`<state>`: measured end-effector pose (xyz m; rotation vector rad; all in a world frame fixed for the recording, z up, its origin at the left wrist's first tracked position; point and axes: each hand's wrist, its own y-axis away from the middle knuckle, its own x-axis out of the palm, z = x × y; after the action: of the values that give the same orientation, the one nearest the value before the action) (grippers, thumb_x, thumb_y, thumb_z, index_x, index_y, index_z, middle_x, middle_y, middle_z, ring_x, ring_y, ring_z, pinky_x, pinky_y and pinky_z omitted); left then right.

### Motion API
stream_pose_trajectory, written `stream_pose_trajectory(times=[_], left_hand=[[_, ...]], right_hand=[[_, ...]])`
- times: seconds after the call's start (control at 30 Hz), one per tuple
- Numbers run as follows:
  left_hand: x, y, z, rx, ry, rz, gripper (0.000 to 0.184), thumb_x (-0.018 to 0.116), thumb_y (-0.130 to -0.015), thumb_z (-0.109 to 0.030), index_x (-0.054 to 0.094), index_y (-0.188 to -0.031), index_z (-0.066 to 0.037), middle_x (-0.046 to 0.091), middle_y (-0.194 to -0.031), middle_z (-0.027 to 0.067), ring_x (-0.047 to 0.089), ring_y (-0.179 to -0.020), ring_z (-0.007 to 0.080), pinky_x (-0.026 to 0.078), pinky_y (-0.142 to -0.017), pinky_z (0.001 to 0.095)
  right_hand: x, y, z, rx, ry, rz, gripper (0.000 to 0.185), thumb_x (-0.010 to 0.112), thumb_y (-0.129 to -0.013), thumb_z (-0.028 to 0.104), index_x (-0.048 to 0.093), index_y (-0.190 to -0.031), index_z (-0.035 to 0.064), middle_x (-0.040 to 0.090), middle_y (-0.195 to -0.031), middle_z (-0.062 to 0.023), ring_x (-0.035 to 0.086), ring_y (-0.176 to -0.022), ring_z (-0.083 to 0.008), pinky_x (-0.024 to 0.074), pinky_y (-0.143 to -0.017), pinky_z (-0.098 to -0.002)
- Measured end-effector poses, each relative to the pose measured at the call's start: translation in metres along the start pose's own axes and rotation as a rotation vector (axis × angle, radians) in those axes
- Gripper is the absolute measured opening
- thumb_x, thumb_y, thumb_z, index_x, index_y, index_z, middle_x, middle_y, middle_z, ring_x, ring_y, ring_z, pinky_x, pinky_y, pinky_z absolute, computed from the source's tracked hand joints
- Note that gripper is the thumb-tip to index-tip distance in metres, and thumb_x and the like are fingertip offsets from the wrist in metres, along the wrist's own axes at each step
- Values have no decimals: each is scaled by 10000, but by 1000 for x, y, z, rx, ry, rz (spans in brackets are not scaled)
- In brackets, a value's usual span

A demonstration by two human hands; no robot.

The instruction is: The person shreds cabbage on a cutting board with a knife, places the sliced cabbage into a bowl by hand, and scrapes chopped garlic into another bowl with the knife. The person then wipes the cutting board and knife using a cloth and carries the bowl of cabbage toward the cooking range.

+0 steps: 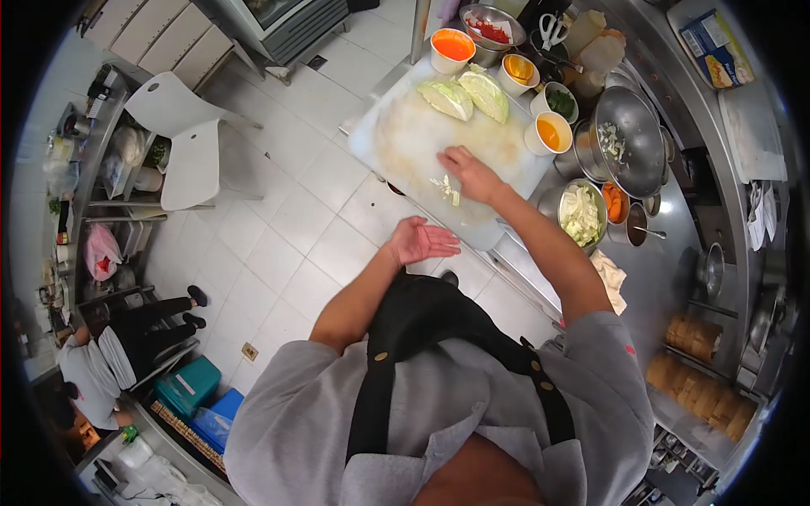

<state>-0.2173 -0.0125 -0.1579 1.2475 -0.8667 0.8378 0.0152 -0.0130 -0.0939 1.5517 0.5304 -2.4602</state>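
Note:
My right hand [472, 174] reaches over the white cutting board [392, 139]. Its fingers are slightly bent and lowered toward the surface, with nothing visible held in them. Small pale chopped pieces [450, 191] lie on the board beside that hand. Just off the board's near edge, my left hand [422, 242] is open, palm up, fingers stretched toward the right. Two cabbage wedges [447, 99] rest at the board's far end, apart from both hands.
Along the board's right are a tub of orange liquid [548, 133], a tub of greens [559, 103] and a large metal wok [629, 139]. A bowl of cut cabbage [580, 215] sits nearer, above a cloth [609, 282]. A white chair [181, 126] and another person [110, 363] are at left.

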Motion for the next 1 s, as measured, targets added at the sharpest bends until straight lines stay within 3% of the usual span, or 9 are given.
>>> stream_pose_trajectory(times=[0.17, 0.27, 0.43, 0.5, 0.63, 0.73, 0.83, 0.9, 1.0], left_hand=[[-2, -1, -31, -70, -121, -4, 643, 268, -924, -341, 547, -1100, 211, 521, -1226, 390, 475, -1178, 565, 405, -1043, 528], [14, 2, -24, 41, -172, -153, 511, 340, -911, -260, 600, -1012, 169, 618, -1096, 323, 599, -1069, 459, 484, -977, 475], [-7, -15, -19, -32, -262, -102, 410, 397, -895, -201, 623, -954, 137, 647, -1046, 278, 638, -1022, 395, 504, -958, 452], [-2, -20, -10, -68, -268, -100, 406, 396, -896, -198, 628, -940, 132, 646, -1047, 276, 633, -1033, 395, 497, -968, 456], [-5, -30, 12, -101, -179, 27, 368, 400, -896, -168, 593, -1054, 103, 632, -1107, 253, 618, -1073, 373, 478, -990, 463], [-26, -36, 16, -54, -59, 201, 393, 387, -931, -186, 507, -1213, 60, 609, -1176, 223, 599, -1116, 347, 477, -992, 483], [5, -24, 18, 43, -124, -183, 409, 387, -935, -208, 512, -1192, 85, 613, -1148, 246, 620, -1063, 373, 528, -928, 475], [-8, -23, 4, -9, -143, -217, 433, 390, -935, -221, 498, -1183, 118, 608, -1123, 284, 640, -978, 420, 577, -836, 451], [-15, -15, -11, 38, -168, -184, 408, 390, -933, -220, 556, -1098, 113, 624, -1093, 269, 636, -994, 404, 568, -856, 446]], right_hand=[[23, 14, 60, -30, -113, 74, 568, 597, -648, -69, 542, -1214, -52, 532, -1159, -179, 499, -1079, -354, 438, -955, -380], [32, 25, 98, 28, -298, -1, 575, 593, -621, -93, 587, -1193, -37, 570, -1124, -182, 531, -1048, -369, 443, -966, -383], [-10, 29, 39, 325, 117, -208, 655, 592, -588, -100, 540, -1239, -47, 513, -1232, -218, 476, -1165, -383, 418, -1011, -413], [-17, 34, 15, 317, 37, -85, 617, 583, -609, -89, 541, -1222, -50, 492, -1254, -228, 439, -1200, -402, 388, -1040, -420], [29, 82, 62, 344, 66, -6, 557, 582, -642, -80, 544, -1197, -62, 492, -1238, -232, 430, -1208, -406, 389, -1037, -415], [60, 92, 111, 307, -109, -147, 529, 595, -634, -85, 563, -1162, -72, 509, -1195, -225, 456, -1163, -394, 424, -991, -418], [47, 51, 107, 330, -130, -273, 519, 629, -612, -67, 597, -1129, -64, 534, -1153, -214, 486, -1121, -386, 443, -963, -416], [23, 13, 71, 422, 11, -395, 471, 650, -623, -22, 619, -1092, -57, 552, -1125, -209, 497, -1097, -378, 444, -952, -412], [56, 7, 55, 254, 245, -201, 377, 633, -688, 64, 624, -1041, -67, 552, -1061, -204, 511, -1043, -361, 451, -916, -407]])
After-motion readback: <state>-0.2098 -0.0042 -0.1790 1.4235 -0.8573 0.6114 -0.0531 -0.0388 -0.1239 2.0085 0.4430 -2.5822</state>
